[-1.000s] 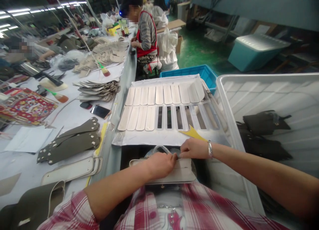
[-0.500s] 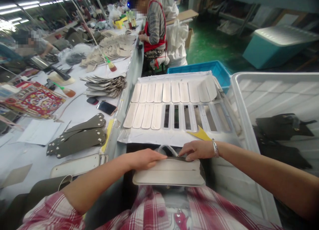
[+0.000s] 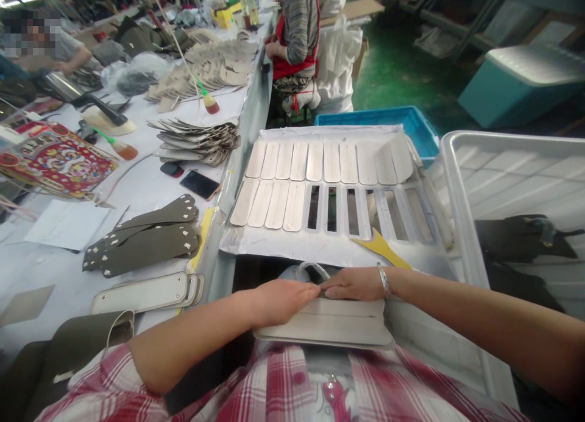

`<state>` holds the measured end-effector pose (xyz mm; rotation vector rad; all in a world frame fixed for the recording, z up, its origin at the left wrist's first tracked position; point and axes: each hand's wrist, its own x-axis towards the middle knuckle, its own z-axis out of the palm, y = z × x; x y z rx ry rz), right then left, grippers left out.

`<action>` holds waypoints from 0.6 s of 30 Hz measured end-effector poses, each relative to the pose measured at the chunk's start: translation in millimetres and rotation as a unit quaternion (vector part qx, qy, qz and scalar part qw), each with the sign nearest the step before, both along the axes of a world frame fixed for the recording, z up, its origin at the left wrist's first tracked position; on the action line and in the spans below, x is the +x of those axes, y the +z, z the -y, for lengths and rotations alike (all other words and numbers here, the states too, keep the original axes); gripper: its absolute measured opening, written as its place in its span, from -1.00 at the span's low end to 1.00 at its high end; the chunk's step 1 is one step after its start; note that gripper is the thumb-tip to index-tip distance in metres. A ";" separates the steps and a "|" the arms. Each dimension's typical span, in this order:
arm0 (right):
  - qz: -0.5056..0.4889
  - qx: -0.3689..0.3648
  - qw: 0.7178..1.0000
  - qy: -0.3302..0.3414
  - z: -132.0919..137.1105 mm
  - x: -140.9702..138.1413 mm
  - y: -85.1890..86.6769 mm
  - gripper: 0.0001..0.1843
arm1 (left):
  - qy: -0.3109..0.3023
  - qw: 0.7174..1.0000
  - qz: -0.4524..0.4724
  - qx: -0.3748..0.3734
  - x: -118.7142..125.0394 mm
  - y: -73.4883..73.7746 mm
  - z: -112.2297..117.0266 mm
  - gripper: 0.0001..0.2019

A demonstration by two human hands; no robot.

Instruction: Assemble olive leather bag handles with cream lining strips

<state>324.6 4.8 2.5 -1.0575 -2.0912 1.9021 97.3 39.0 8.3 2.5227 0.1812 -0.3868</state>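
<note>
On my lap, against the checked shirt, lies a cream leather-like panel (image 3: 322, 329) with rounded corners and a thin slit line along its length. My left hand (image 3: 286, 300) rests on its far left part, fingers stretched out and lying flat. From the other side, my right hand (image 3: 354, 285) presses on the far edge, fingers straight and pointing left. The fingertips of both hands meet near the middle. A pale loop (image 3: 311, 268) rises just behind them. What lies under the fingers is hidden.
Ahead, a white slotted rack (image 3: 292, 242) bears rows of cream panels (image 3: 274, 204) and a yellow piece (image 3: 381, 248). A white bin (image 3: 461, 196) stands right. On the left table are dark pieces (image 3: 150, 233), stacked panels (image 3: 141, 293) and a phone (image 3: 200, 184). A co-worker (image 3: 297, 38) sits beyond.
My left hand has slid right and flattened over the panel, its fingertips now reaching my right hand's. My right fingers have straightened along the far edge. The view has shifted slightly.
</note>
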 end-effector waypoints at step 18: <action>0.017 -0.011 0.999 0.045 -25.5 -55.7 -8.4 -0.47 | 0.052 0.989 0.082 -0.112 -69.5 -7.5 -35.0 -0.60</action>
